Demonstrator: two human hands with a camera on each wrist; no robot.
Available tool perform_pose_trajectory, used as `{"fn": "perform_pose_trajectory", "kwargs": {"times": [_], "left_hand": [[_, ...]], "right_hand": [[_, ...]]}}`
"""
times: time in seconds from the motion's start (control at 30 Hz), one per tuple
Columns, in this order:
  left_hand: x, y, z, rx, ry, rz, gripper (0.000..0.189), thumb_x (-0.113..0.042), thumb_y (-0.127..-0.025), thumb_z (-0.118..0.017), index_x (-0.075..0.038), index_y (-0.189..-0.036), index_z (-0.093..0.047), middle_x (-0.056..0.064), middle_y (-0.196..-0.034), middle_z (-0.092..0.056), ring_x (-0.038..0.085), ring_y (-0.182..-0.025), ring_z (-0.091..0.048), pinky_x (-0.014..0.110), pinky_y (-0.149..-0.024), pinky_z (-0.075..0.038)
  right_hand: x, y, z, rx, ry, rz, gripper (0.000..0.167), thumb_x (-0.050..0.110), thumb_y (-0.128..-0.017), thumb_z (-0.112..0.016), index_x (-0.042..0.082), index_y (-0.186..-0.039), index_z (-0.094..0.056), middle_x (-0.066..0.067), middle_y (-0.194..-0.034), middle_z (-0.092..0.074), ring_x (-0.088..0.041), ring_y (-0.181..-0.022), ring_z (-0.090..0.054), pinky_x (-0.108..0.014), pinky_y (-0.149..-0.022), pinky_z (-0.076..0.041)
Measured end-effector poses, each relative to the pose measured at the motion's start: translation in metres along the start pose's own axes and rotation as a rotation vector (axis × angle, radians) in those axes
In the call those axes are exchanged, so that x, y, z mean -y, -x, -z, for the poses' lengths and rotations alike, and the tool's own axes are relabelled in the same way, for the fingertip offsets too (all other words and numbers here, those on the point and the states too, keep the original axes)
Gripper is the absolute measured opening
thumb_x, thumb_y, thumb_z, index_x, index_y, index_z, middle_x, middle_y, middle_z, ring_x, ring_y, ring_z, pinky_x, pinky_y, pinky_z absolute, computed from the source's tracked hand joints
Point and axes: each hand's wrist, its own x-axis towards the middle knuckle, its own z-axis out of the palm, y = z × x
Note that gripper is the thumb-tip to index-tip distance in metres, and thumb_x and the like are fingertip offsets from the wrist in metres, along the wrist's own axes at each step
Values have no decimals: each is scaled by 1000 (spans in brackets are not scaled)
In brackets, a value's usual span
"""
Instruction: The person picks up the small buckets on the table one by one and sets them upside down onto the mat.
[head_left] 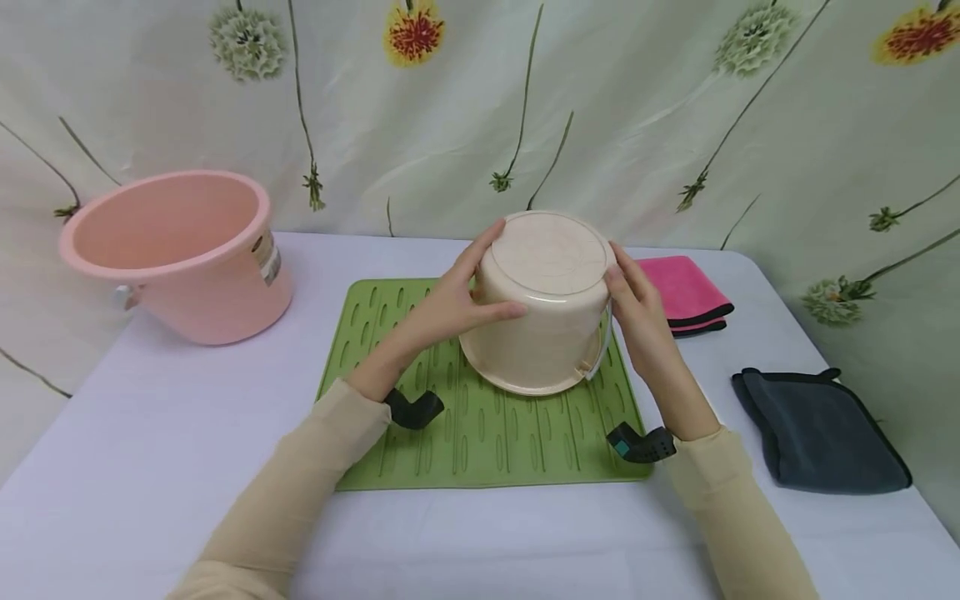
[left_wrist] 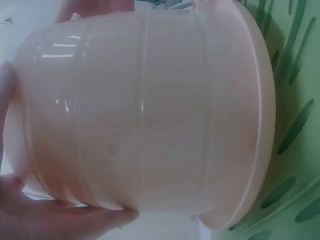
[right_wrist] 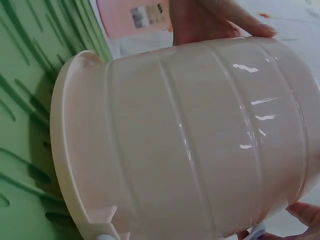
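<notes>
A cream bucket is upside down over the green draining mat, base up and rim down at the mat. My left hand holds its left side, thumb across the front wall and fingers round the far side near the base. On the opposite side my right hand grips the wall near the base, fingers round the upper edge. The bucket's white handle hangs down beside the right hand. The ridged wall fills the right wrist view, and its rim lies close to the mat in the left wrist view.
A pink bucket stands upright at the back left. Behind my right hand lies a folded pink cloth with black edging. A dark grey cloth is at the right edge of the white-covered table. A flowered curtain hangs behind.
</notes>
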Motion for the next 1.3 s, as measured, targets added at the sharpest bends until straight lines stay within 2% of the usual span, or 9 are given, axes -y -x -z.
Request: {"fn": "perform_pose_trajectory", "kwargs": {"times": [0.3, 0.5, 0.67, 0.73, 0.87, 1.03, 1.17, 1.23, 1.3], "left_hand": [[12, -27, 0, 63, 49, 27, 98, -24, -78, -78, -34, -150, -12, -4, -152, -16, 16, -130, -29, 43, -101, -31], [-3, -23, 3, 93, 91, 53, 96, -19, -82, -73, -21, -152, -7, 4, -154, -12, 20, -134, -24, 44, -104, -27], [13, -16, 5, 56, -31, 23, 96, -32, -83, -72, -28, -151, -5, -6, -154, -6, 15, -138, -12, 47, -107, -18], [17, -9, 11, 23, -110, -3, 93, -33, -83, -72, -30, -151, -9, -8, -154, -7, 13, -138, -10, 48, -107, -16], [7, 17, 36, -51, -177, -31, 83, -36, -85, -69, -26, -150, -19, -8, -153, -14, 15, -137, -13, 52, -106, -15], [0, 54, 75, -133, -190, -44, 75, -24, -88, -67, -23, -149, -24, -5, -152, -18, 19, -137, -16, 53, -106, -13], [-7, 87, 103, -207, -228, -49, 73, -10, -88, -67, -20, -148, -28, -2, -153, -19, 14, -137, -15, 45, -109, -13], [-12, 102, 118, -291, -218, -62, 69, -4, -86, -66, -15, -146, -34, 2, -151, -24, 14, -137, -19, 37, -109, -15], [-19, 116, 135, -431, -117, -107, 60, 2, -85, -65, -7, -140, -43, 8, -146, -35, 17, -134, -28, 32, -108, -19]], "right_hand": [[-21, -10, 11, -18, -76, 27, 57, 28, -102, -38, 1, -148, -18, -14, -152, -18, -20, -137, -19, -31, -108, -19], [-29, -11, 14, -25, -74, 14, 56, 29, -103, -35, 2, -148, -18, -13, -152, -18, -21, -138, -18, -39, -109, -15], [-33, -11, 16, -38, -53, -42, 57, 36, -103, -30, 5, -149, -17, -9, -153, -17, -21, -138, -15, -43, -110, -10], [-35, -11, 18, -37, -65, -88, 58, 39, -103, -26, 7, -150, -15, -8, -154, -13, -22, -139, -12, -44, -110, -8], [-42, -13, 23, -20, -108, -188, 61, 44, -102, -19, 10, -151, -9, -7, -155, -4, -25, -140, -4, -43, -110, -4], [-49, -13, 28, 13, -80, -329, 67, 49, -100, -11, 6, -149, 4, -11, -153, 13, -24, -138, 13, -40, -109, 6], [-46, -10, 30, 23, -46, -402, 68, 48, -99, -9, 3, -148, 8, -14, -152, 17, -25, -136, 17, -38, -107, 10], [-42, -9, 30, 14, -45, -401, 68, 48, -100, -9, 3, -148, 9, -15, -152, 16, -25, -137, 16, -37, -107, 10], [-35, -7, 29, -24, -47, -376, 68, 47, -100, -11, 3, -148, 7, -14, -153, 12, -24, -138, 12, -35, -108, 8]]}}
